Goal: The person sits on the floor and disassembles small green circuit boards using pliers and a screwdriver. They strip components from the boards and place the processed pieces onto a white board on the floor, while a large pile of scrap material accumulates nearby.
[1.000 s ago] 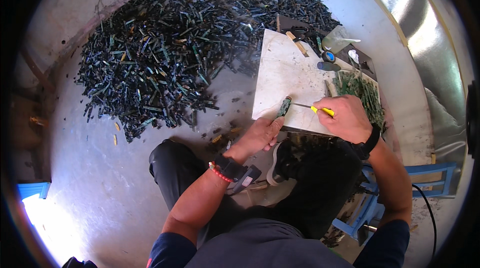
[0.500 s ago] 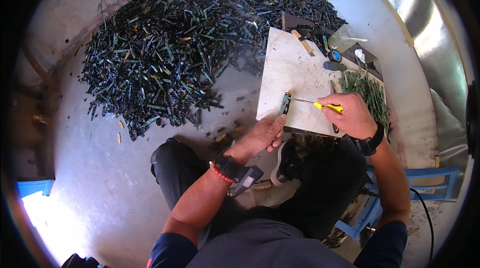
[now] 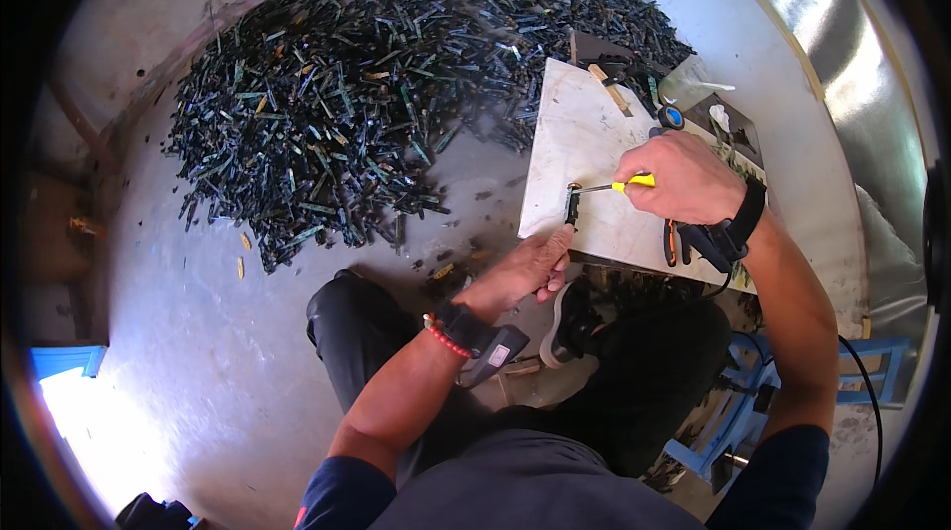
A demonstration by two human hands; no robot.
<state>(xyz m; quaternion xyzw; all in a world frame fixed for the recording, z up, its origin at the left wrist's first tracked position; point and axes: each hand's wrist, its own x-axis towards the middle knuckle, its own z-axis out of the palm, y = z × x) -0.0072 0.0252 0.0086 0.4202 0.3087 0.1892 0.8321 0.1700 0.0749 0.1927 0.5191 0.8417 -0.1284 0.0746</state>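
My left hand (image 3: 535, 265) is closed around the lower end of a small dark strip (image 3: 573, 208), which looks like a narrow circuit board. The strip points away from me over the near-left part of a white board (image 3: 560, 134). In my right hand (image 3: 686, 178) is a screwdriver (image 3: 642, 181) with a yellow handle, its metal shaft pointing left. The screwdriver's tip meets the far end of the strip. Black-and-orange pliers (image 3: 675, 243) lie by my right wrist. Behind that hand, green strips (image 3: 741, 163) on the board are mostly hidden.
A large heap of dark strips (image 3: 327, 124) covers the floor at the far left and middle. On the board's far side are a wooden piece (image 3: 610, 90), a blue-centred roll (image 3: 672, 117) and a translucent cup (image 3: 686, 82). A blue stool (image 3: 728, 431) stands lower right.
My right hand has moved farther away, now covering much of the green strips. The held strip has turned, showing a darker side. The view has shifted slightly.
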